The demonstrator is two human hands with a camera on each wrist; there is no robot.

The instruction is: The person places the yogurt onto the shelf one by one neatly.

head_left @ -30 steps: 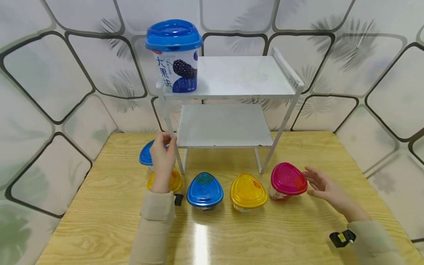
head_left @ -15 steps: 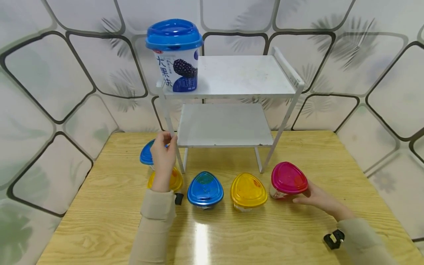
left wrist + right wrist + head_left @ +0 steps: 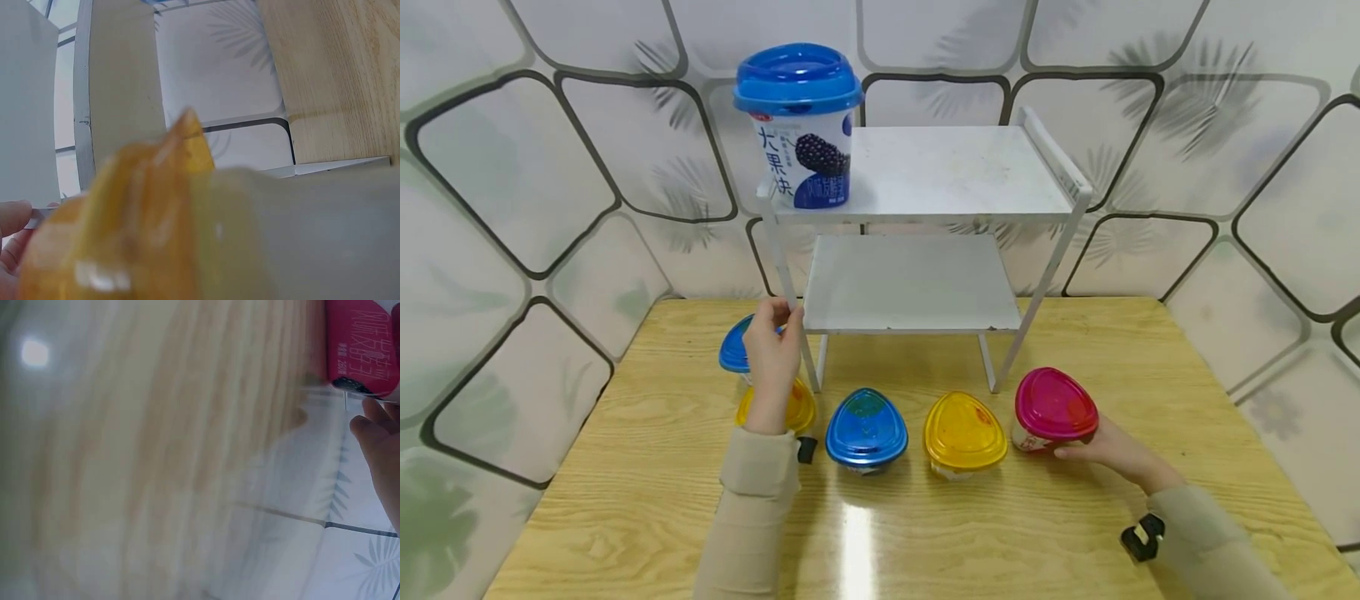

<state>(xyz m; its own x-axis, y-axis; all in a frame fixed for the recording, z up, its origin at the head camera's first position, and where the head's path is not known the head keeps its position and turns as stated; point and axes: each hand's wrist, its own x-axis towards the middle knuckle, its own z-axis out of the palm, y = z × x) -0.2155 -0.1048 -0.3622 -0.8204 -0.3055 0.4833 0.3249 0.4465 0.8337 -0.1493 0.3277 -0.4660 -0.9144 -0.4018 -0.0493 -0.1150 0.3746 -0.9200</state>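
My left hand (image 3: 771, 358) pinches the left front post (image 3: 784, 271) of a white two-tier shelf rack (image 3: 917, 279). In the left wrist view its fingertips (image 3: 14, 217) close on that post. At the right, my right hand (image 3: 1116, 450) holds a yogurt cup with a pink lid (image 3: 1054, 404) by its lower side, thumb toward me. Its other fingers are mostly hidden behind the cup, which leans slightly. The right wrist view shows the cup's pink printed side (image 3: 362, 347) with the fingers (image 3: 375, 428) at its base.
A blue-lidded blackberry yogurt cup (image 3: 805, 133) stands on the top tier, left. On the wooden table (image 3: 970, 542) are blue-lidded (image 3: 865, 429) and yellow-lidded (image 3: 964, 432) cups before the rack. Another blue-lidded cup (image 3: 733, 346) and yellow-lidded cup (image 3: 803, 408) sit partly behind my left arm.
My right hand has moved left from beside the pink-lidded yogurt cup and taken hold of it. My left hand has stayed on the rack's post.
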